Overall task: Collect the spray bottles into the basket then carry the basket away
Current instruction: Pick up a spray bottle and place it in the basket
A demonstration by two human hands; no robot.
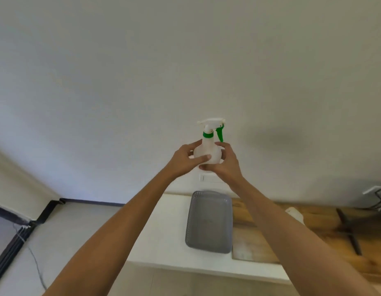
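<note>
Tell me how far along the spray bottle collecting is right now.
Done: nothing shows yet; the grey basket on the white counter looks empty. In hand: left hand and right hand hold one spray bottle raised above it. Left: place it, then carry the basket away.

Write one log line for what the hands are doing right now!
step: collecting | both hands: left hand and right hand hold spray bottle upright above table | basket: empty, on white table

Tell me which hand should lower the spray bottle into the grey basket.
Probably the right hand: its grip cups the spray bottle from beneath, bearing it, and the basket lies under that arm. The left hand only steadies the side.
</note>
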